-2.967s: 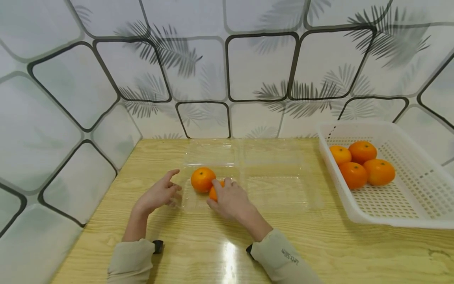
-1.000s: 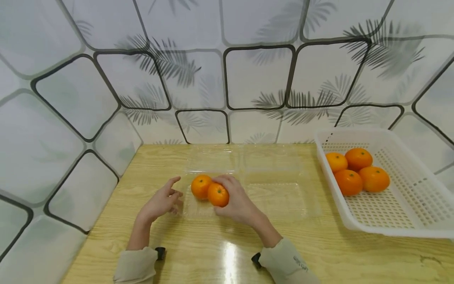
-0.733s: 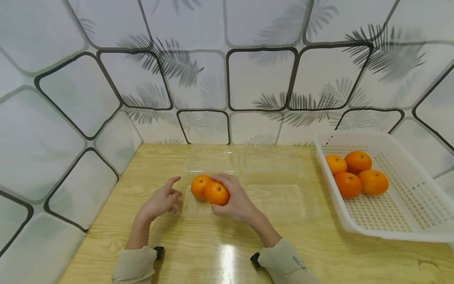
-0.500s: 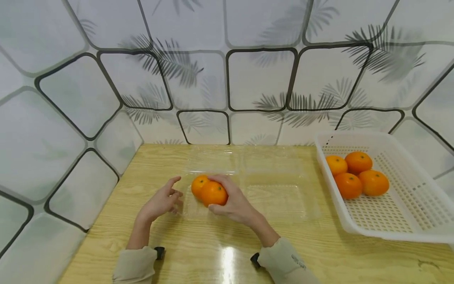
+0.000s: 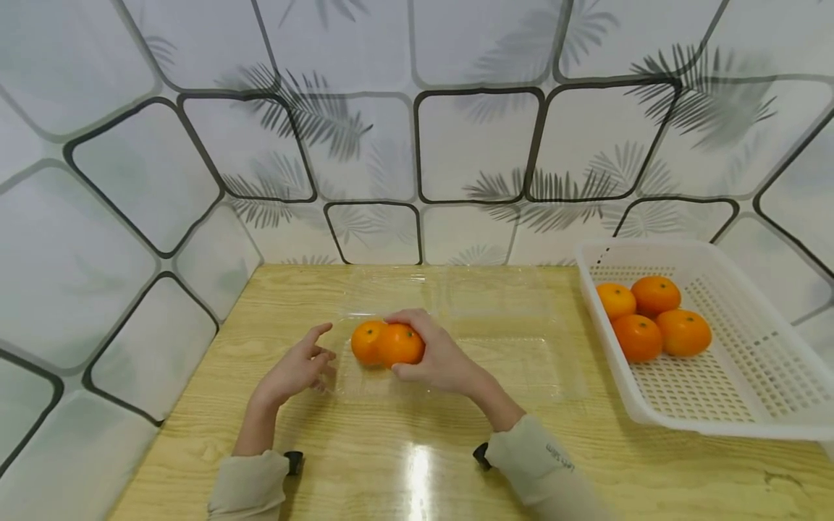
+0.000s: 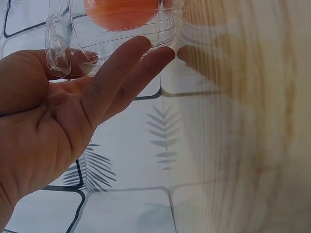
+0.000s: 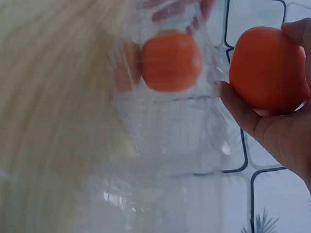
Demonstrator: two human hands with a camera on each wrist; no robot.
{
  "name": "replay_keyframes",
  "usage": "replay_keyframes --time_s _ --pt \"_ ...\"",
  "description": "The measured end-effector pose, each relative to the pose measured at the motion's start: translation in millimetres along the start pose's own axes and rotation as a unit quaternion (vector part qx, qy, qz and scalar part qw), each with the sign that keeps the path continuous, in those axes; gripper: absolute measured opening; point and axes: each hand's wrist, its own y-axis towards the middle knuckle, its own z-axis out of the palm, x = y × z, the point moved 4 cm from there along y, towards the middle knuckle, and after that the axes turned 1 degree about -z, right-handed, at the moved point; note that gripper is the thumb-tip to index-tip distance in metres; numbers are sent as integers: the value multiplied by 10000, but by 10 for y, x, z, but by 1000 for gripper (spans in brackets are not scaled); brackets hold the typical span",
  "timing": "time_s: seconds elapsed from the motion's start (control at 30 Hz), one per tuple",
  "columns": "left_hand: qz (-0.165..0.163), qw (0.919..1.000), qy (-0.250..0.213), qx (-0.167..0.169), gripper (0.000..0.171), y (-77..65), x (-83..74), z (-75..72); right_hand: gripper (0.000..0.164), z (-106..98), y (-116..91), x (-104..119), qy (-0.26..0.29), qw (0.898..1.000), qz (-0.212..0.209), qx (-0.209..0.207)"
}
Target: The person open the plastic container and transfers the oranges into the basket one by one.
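My right hand (image 5: 439, 356) grips a mandarin (image 5: 401, 346) between thumb and fingers. In the right wrist view the held mandarin (image 7: 268, 70) is above the clear plastic container (image 7: 170, 131), apart from the other mandarin (image 7: 171, 60) inside. That second mandarin (image 5: 367, 341) sits in the left part of the container (image 5: 508, 365) in the head view, partly hidden by the held one. My left hand (image 5: 296, 373) is at the container's left side, fingers extended. In the left wrist view the left hand's fingers (image 6: 124, 68) lie against or close beside the plastic wall; contact is hard to tell.
A white perforated basket (image 5: 730, 412) stands at the right with several mandarins (image 5: 684, 333) in its left half. The container's clear lid (image 5: 495, 289) lies folded back towards the patterned wall (image 5: 478, 145). All stands on a wood-grain table (image 5: 365, 449).
My right hand, earlier over the mandarin in the container, has lifted it. Over the last half second it has moved slightly up and right. The left hand has stayed at the container's side.
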Motion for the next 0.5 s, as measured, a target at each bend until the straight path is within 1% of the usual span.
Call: replay_keyframes --time_s 0.2,0.5 --pt "24 10000 -19 23 61 3 -13 1 63 -261 58 79 -327 9991 -127 -222" --pt "97 9999 21 87 62 10 12 -1 69 -604 102 271 -715 9966 -68 -398"
